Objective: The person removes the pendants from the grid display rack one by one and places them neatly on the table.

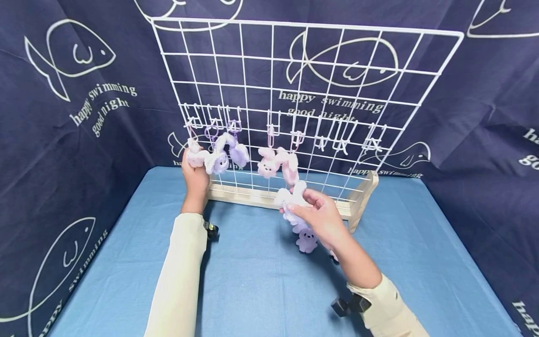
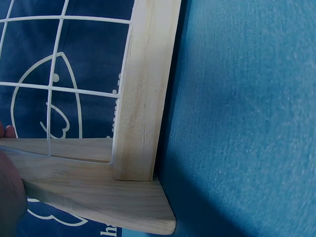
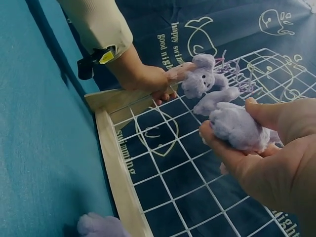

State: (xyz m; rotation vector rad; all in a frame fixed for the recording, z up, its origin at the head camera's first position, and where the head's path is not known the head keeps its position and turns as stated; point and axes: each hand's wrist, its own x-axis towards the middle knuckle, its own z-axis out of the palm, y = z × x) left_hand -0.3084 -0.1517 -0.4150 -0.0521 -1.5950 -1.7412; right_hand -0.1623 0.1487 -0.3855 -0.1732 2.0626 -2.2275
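Observation:
In the head view, my right hand point(image 1: 322, 213) pinches a pale lilac plush keychain point(image 1: 292, 199) between thumb and fingers, in front of the white wire rack point(image 1: 273, 86). The right wrist view shows its fluffy body point(image 3: 234, 126) close up. My left hand point(image 1: 196, 180) is at the rack's left end, its fingers curled round the wooden side support point(image 3: 108, 98). A pink plush keychain point(image 1: 195, 157) hangs in front of it and hides part of the hand. Beside that hang two purple plush keychains, one lilac point(image 1: 218, 161) and one darker point(image 1: 239, 155).
A pink bear plush point(image 1: 268, 166) and another pink plush point(image 1: 290, 168) hang mid-rack. More white hooks point(image 1: 343, 145) line the right side. On the blue table point(image 1: 252, 290), a purple bear plush point(image 1: 307, 241) lies below my right hand, and a pink bit point(image 1: 334, 256) shows beside the forearm.

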